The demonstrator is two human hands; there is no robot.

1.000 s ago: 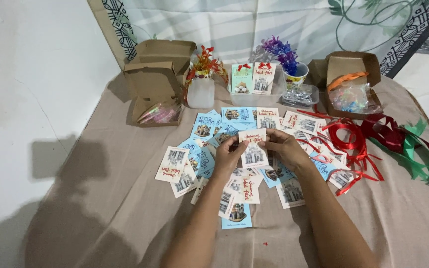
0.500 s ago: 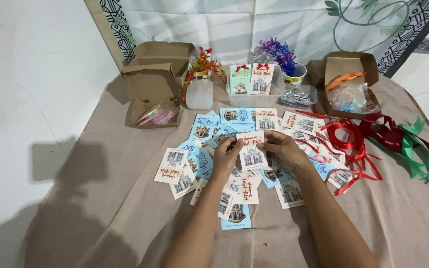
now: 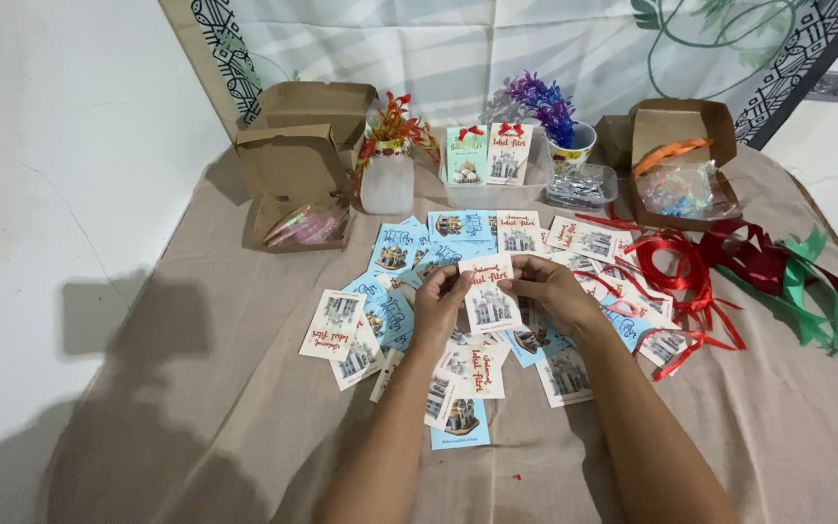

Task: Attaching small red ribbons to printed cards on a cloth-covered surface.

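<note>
while our left hand (image 3: 438,309) and right hand (image 3: 553,291) pinch its side edges, we hold a small white printed paper card (image 3: 490,294) upright over the beige cloth-covered table (image 3: 196,388). scattered blue and white cards (image 3: 409,254) lie around it, with tangled red ribbon (image 3: 676,267) at three o'clock.

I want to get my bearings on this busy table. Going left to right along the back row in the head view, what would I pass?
Open cardboard box → red flower vase → two upright cards with red bows → purple flower cup → open cardboard box with colourful bits → green ribbons.
</note>
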